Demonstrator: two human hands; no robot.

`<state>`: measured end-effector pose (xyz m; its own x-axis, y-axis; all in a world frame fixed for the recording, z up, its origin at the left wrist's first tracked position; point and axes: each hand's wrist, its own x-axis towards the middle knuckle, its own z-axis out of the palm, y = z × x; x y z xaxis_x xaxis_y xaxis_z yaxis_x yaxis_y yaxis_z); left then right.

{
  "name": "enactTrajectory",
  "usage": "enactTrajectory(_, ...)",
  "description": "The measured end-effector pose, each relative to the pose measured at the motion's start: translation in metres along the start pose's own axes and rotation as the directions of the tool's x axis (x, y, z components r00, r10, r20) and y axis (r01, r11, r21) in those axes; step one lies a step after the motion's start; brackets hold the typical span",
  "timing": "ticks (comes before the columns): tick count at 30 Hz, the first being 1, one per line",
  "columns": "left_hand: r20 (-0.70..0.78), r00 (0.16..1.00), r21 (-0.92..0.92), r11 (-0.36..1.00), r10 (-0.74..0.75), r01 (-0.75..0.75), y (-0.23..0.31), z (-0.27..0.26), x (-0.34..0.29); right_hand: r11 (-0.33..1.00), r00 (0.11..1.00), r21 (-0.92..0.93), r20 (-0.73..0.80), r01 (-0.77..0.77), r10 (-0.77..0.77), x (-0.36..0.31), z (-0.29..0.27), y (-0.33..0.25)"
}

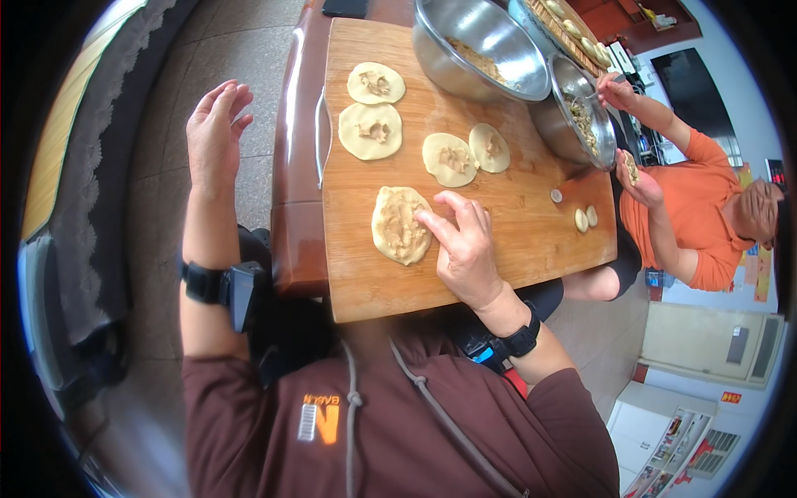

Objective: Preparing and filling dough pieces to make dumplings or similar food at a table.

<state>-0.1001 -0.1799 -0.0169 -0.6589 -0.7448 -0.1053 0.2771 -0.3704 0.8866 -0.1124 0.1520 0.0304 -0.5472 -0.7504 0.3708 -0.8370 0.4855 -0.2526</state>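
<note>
My right hand (467,253) reaches over the wooden board (515,224). Its index fingertip touches the brown paste on a flattened round of dough (401,226), and the other fingers are loosely bent, holding nothing. The paste covers most of that round. Off the board's left side, my left hand (217,137) is raised in the air, empty, with fingers loosely bent and thumb apart. Toward the far left of the board lie two dough rounds (370,131) with a dab of paste in the middle of each. Two more such rounds (449,159) touch each other near the centre.
A large steel bowl (427,62) with brown filling stands at the board's far edge. Beside it, a co-worker in orange holds a filled piece over a second steel bowl (550,129). Small dough pieces (581,221) lie at the right; a basket (573,40) holds pale pieces behind.
</note>
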Motion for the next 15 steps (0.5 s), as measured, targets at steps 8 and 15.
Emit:
enactTrajectory(8,0.028,1.0,0.007,1.0,0.009,-0.009,0.004,0.007,0.004,1.0,1.0,-0.008,0.016,0.001,-0.001,-0.004,-0.01,-0.005)
enactTrajectory(15,0.006,1.0,0.021,1.0,0.0,0.0,0.001,-0.005,-0.007,0.976,0.993,0.21,-0.093,-0.052,0.073,0.027,-0.034,0.005)
